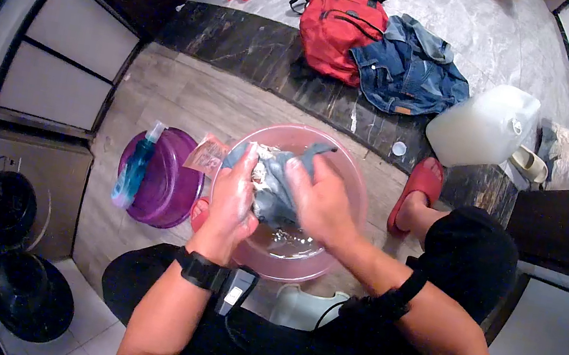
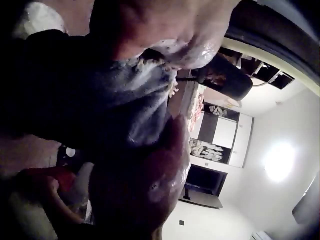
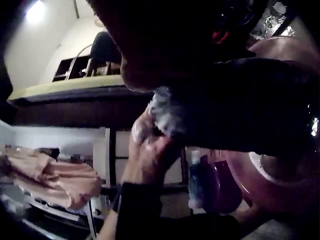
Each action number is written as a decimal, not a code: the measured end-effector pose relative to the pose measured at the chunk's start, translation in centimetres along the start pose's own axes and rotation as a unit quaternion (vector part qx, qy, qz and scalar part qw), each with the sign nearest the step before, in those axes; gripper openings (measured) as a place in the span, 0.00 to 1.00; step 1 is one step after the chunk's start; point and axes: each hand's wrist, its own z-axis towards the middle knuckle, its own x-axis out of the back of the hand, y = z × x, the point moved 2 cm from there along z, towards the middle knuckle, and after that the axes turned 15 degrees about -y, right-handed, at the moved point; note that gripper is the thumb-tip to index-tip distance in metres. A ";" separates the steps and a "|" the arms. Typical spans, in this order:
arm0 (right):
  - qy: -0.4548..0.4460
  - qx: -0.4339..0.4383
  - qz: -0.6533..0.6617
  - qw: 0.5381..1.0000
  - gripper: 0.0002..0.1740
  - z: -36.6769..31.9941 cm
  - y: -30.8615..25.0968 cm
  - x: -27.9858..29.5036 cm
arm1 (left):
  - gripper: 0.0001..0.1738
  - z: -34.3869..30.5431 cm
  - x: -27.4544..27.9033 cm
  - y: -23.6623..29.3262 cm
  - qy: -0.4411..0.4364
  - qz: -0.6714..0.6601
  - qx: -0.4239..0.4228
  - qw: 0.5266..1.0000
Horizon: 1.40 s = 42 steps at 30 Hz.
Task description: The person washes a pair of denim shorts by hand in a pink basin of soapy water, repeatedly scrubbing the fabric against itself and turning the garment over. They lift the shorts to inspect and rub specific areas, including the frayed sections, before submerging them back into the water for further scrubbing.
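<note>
A wet grey-blue cloth [image 1: 274,194] with whitish suds or trim is held over a pink basin [image 1: 356,178] containing some water. My left hand [image 1: 231,202] grips the cloth's left side, suds on its fingers and thumb. On the right side, my right hand [image 1: 322,202] grips the cloth with its thumb along the top. The left wrist view shows the dark cloth [image 2: 135,105] stretched between both hands. In the right wrist view, the left hand [image 3: 150,150] holds a sudsy edge of the cloth.
Left of the basin, a purple basin [image 1: 173,193] holds a blue-green bottle [image 1: 135,168]. A pale stool [image 1: 304,307] stands by the near rim. Beyond are a red backpack [image 1: 339,32], denim jacket [image 1: 411,71] and white jug [image 1: 484,128].
</note>
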 end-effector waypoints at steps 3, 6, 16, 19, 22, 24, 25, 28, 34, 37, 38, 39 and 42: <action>-0.038 0.040 -0.093 0.994 0.18 -0.5 -1.1 -1.8 | 0.17 1.0 0.0 -1.5 0.017 -0.018 0.030 0.999; -0.008 -0.042 -0.170 0.984 0.19 1.8 -1.7 0.0 | 0.21 0.7 -1.1 -2.9 0.074 0.031 0.045 0.996; 0.058 -0.085 -0.115 0.988 0.16 2.6 -1.3 0.2 | 0.23 -0.3 -4.0 -1.1 0.127 0.193 0.058 0.971; 0.003 -0.040 -0.087 0.995 0.15 -0.8 -2.4 -2.3 | 0.24 1.4 -1.7 -0.9 0.048 0.061 0.028 0.997; 0.026 -0.064 -0.120 0.990 0.14 2.4 -1.8 -0.2 | 0.24 0.0 -2.6 -2.4 0.109 0.115 0.044 0.986; 0.055 -0.046 -0.095 0.993 0.15 2.1 -1.7 -0.6 | 0.24 0.2 -2.2 -1.5 0.078 0.175 0.050 0.980; 0.049 -0.045 -0.086 0.994 0.16 0.5 -2.3 -1.7 | 0.23 1.1 -1.0 -1.1 0.062 0.216 0.065 0.972; -0.017 -0.095 -0.106 0.990 0.15 0.5 -2.7 -1.3 | 0.23 0.5 -2.4 -1.4 0.094 0.077 0.027 0.992; 0.020 -0.059 -0.110 0.992 0.15 -0.8 -2.3 -2.8 | 0.22 1.0 -1.4 -0.5 0.065 0.128 0.048 0.988; 0.012 -0.079 -0.111 0.991 0.15 1.9 -1.6 -0.6 | 0.23 -0.5 -3.5 -1.5 0.117 0.126 0.037 0.984; 0.055 -0.072 -0.098 0.991 0.15 3.1 -1.0 0.1 | 0.24 -0.2 -2.7 -2.8 0.100 0.111 0.012 0.989; 0.061 -0.065 -0.101 0.991 0.15 2.5 -1.1 -0.6 | 0.23 0.2 -2.0 -2.3 0.079 0.150 0.041 0.985; 0.027 -0.067 -0.098 0.993 0.14 -1.0 -1.9 -2.9 | 0.22 1.5 -0.4 -0.7 0.033 0.153 0.081 0.984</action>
